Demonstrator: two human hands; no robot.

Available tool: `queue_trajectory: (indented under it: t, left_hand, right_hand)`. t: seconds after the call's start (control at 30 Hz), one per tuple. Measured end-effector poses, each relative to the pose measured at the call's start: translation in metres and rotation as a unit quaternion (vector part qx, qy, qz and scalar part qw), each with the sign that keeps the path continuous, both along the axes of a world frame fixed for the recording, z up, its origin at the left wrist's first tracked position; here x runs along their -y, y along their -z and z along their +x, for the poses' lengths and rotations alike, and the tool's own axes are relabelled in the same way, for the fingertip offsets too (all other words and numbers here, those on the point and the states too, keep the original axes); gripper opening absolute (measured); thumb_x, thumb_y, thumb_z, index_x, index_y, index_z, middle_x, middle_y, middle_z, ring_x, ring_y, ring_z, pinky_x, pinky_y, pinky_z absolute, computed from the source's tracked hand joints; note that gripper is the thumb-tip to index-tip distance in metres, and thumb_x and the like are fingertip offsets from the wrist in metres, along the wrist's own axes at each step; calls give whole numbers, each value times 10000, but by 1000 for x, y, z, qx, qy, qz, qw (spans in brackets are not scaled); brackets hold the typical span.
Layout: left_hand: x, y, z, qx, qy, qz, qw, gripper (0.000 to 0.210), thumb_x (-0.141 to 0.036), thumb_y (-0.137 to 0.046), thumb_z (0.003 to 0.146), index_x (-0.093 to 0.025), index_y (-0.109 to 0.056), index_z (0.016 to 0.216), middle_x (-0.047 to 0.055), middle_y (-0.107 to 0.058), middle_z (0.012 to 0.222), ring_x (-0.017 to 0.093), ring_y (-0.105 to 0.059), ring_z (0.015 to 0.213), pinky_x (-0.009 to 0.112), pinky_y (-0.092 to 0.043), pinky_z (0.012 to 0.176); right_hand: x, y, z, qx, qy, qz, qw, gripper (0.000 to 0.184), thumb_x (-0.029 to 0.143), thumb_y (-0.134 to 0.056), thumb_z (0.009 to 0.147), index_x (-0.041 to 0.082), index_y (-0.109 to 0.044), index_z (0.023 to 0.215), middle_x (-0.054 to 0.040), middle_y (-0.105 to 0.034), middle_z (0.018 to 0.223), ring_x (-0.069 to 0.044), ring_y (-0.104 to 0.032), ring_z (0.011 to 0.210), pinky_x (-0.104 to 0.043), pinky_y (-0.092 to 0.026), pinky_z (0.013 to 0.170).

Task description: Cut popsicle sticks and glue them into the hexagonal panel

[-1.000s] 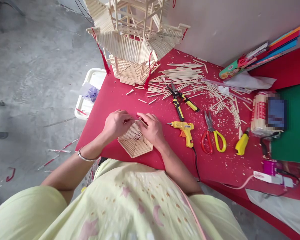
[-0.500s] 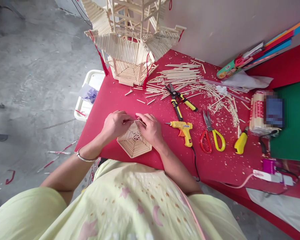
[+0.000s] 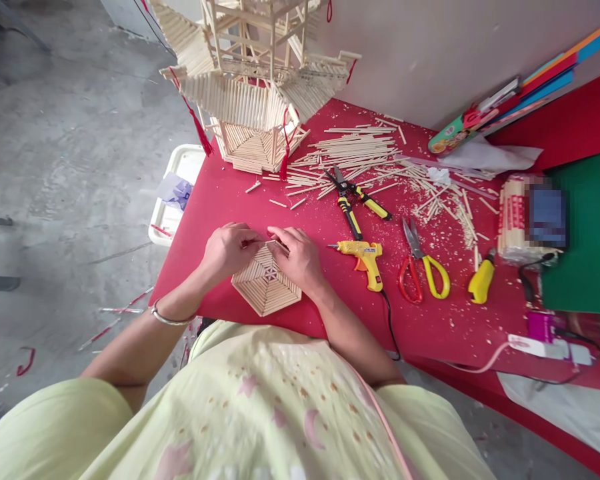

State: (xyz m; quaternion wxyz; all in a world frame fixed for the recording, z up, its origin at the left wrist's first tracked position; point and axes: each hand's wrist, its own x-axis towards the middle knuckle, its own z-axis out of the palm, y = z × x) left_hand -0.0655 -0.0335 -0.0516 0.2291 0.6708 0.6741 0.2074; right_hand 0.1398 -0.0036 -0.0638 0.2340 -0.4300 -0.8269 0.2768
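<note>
A hexagonal panel of thin wooden sticks (image 3: pixel 267 293), laid in rings around a small star-like centre, lies on the red tabletop in front of me. My left hand (image 3: pixel 234 248) is closed in a pinch at the panel's far left edge. Across from it, my right hand (image 3: pixel 296 255) grips the far right edge, thumb low on the panel and fingers curled over. The fingertips almost meet at the far corner, where they hide the rim and any loose stick there.
A tiered stick pavilion (image 3: pixel 245 100) with red tassels stands behind the panel. Loose sticks (image 3: pixel 360 147) are scattered at the back. To the right lie black-yellow cutters (image 3: pixel 350 200), a yellow glue gun (image 3: pixel 365 257) with its cord, red-yellow scissors (image 3: pixel 420 260) and a yellow-handled tool (image 3: pixel 481 280).
The camera view has shifted slightly, so the scene sits a little further left. Both hands keep their places at the panel's far edge with hardly any movement.
</note>
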Motion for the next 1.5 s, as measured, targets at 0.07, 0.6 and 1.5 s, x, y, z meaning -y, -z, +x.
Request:
queue_trajectory:
  t: [0.07,0.6,1.5]
  left_hand:
    - [0,-1,0,15,-4,-3,1000,258,-362,-619,885,-238,-843,918,56,-747,857,206,-646,823,288,-424,677]
    - [1,-58,33,323,-2,-18,946,244,-414,-736,876,-172,-749,911,46,-684,826,116,-531,643,259,-418,576]
    - [-19,-72,113,487,-54,-47,870,307,-460,-879,776,-173,-787,834,3,-620,656,71,-460,547,223,-350,499]
  right_hand:
    - [0,0,1,-6,1,-2,1000,376,352,-580,1063,261,-647,1422,-67,-742,1190,-228,-649,1117,-356,-501,1013]
    - [4,-66,114,33,231,91,968,417,446,-527,1056,224,-699,1365,-120,-747,1225,-262,-701,1101,-406,-555,998]
    - [-46,-80,187,230,220,45,947,420,372,-567,1029,245,-680,1413,-139,-739,1258,-303,-703,1109,-422,-551,934]
